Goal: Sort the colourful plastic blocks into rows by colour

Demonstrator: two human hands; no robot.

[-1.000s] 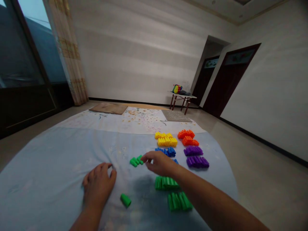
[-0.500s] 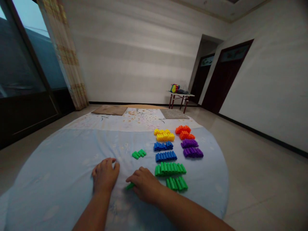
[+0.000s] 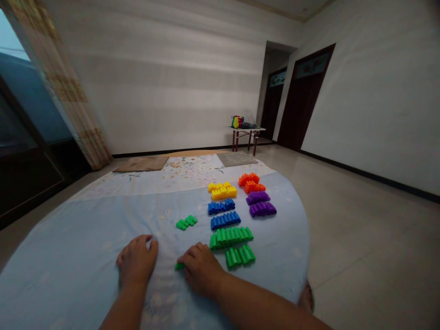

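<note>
My right hand (image 3: 202, 269) is closed on a small green plastic tube (image 3: 179, 266) just above or on the cloth; only one end of it sticks out past the fingers. To the left, my left hand (image 3: 137, 260) rests on the tablecloth with its thumb apart from the fingers and holds nothing visible. A short cluster of green tubes (image 3: 186, 222) lies beyond and between the hands. Close to the right of my right hand are a long row of green tubes (image 3: 232, 236) and a shorter green group (image 3: 240, 255).
Blue rows (image 3: 225, 220), yellow rows (image 3: 224, 192), purple rows (image 3: 262, 209) and orange rows (image 3: 249, 179) lie farther right on the round table's light-blue cloth (image 3: 75, 256). Brown mat (image 3: 140, 164) and grey mat (image 3: 237, 159) lie at the far edge. A small table (image 3: 247, 129) stands beyond.
The view has turned a little, shifting the scene left. My right hand keeps hold of the green tube, and less of it shows now. The left hand stays resting on the cloth.
</note>
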